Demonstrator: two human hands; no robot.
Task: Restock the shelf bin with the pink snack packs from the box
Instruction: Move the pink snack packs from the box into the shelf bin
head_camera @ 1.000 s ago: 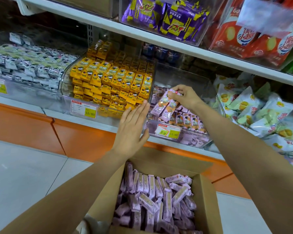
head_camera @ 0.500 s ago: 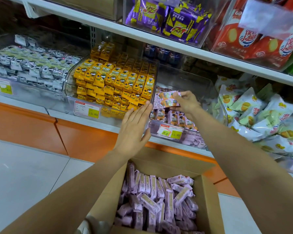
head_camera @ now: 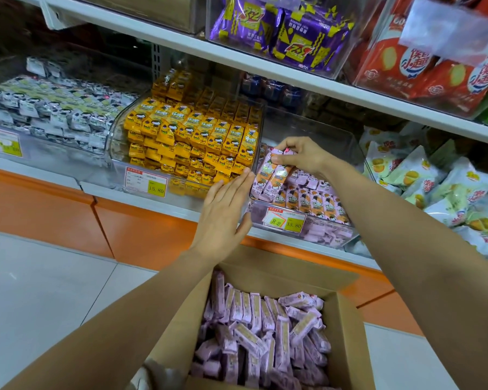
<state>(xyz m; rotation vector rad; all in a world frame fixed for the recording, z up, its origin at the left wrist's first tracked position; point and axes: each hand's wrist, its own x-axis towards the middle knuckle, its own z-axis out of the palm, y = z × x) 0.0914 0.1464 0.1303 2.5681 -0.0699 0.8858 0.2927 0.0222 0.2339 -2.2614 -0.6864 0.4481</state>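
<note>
My right hand [head_camera: 303,156] pinches the top ends of a few pink snack packs [head_camera: 271,177] and holds them slanted against the left wall of the clear shelf bin [head_camera: 347,142]. A row of pink packs [head_camera: 319,204] stands along the bin's front. My left hand [head_camera: 224,213] is flat with straight fingers, its fingertips at the bin's front left corner. Below, an open cardboard box [head_camera: 350,333] holds several loose pink packs [head_camera: 262,336].
A clear bin of yellow snack packs [head_camera: 195,136] stands left of the pink bin, silver packs [head_camera: 48,108] further left. White and green bags [head_camera: 434,187] lie to the right. Purple and red bags sit on the upper shelf [head_camera: 293,77]. Grey floor tiles [head_camera: 40,291] lie to the left.
My right hand turned the pink packs from level to slanted and lowered them against the bin's left side. My left hand stayed flat at the bin's corner.
</note>
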